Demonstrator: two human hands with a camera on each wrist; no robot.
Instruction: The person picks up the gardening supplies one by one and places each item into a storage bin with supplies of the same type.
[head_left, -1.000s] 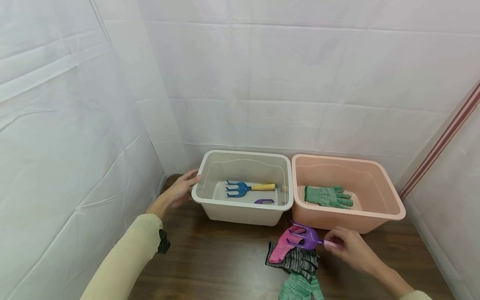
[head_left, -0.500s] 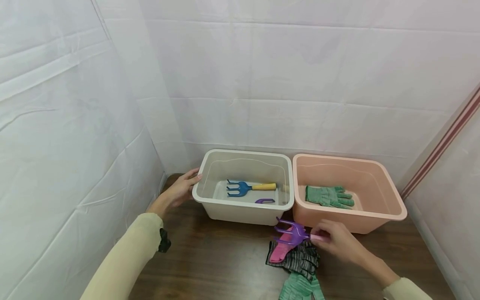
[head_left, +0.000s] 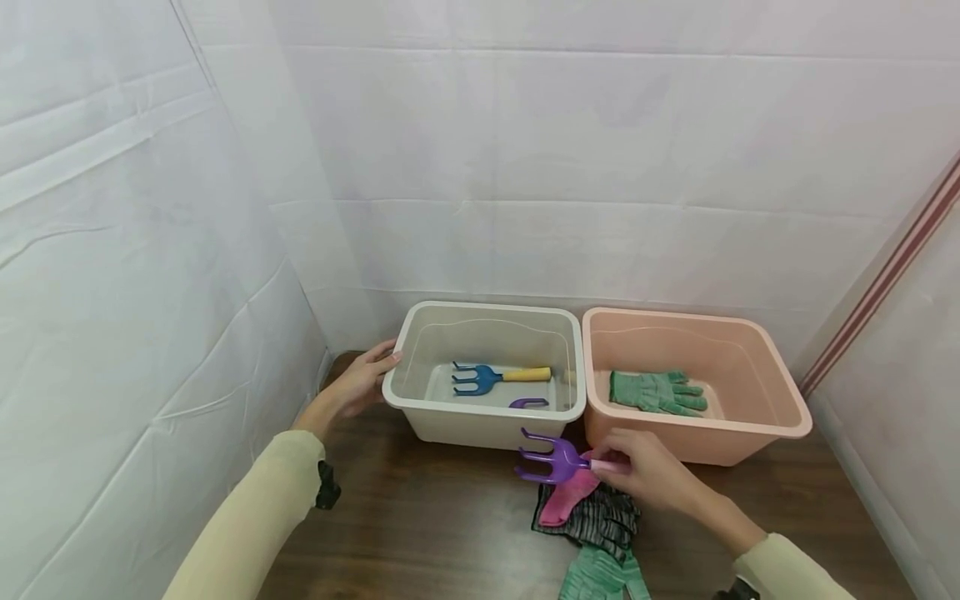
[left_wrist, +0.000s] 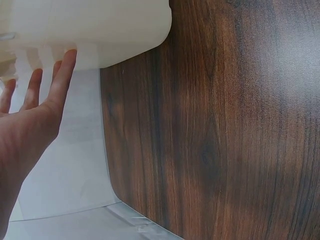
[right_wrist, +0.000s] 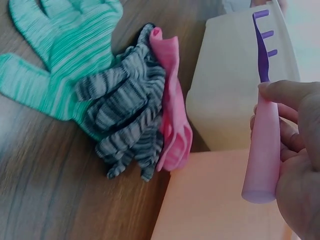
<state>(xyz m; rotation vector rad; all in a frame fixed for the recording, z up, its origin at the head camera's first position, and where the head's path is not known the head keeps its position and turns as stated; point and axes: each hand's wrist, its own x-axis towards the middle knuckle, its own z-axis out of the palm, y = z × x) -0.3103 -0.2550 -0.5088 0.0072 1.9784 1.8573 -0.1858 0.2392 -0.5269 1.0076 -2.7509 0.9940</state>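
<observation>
My right hand (head_left: 645, 471) grips the pink handle of a purple hand rake (head_left: 554, 458), tines to the left, above the table in front of the bins. Thumb and fingers wrap that handle (right_wrist: 264, 150) in the right wrist view. Beneath the rake lie a pink glove (head_left: 567, 497), a black-and-grey knit glove (head_left: 600, 521) and a green striped glove (head_left: 594, 575). My left hand (head_left: 360, 383) touches the left end of the grey bin (head_left: 480, 425); its fingers look fairly straight against the wall in the left wrist view. Inside are a blue hand rake (head_left: 480, 379) with a yellow handle and a partly hidden purple piece (head_left: 528, 402).
A peach bin (head_left: 697, 442) stands right beside the grey one, with a green glove (head_left: 656, 392) on its floor. Both bins sit on a dark wood table (head_left: 420, 517) near the back. White sheeting (head_left: 480, 167) hangs behind and at the sides.
My right hand has carried the purple hand rake left and slightly up, from over the gloves toward the grey bin's front. The left hand stays at the bin's end.
</observation>
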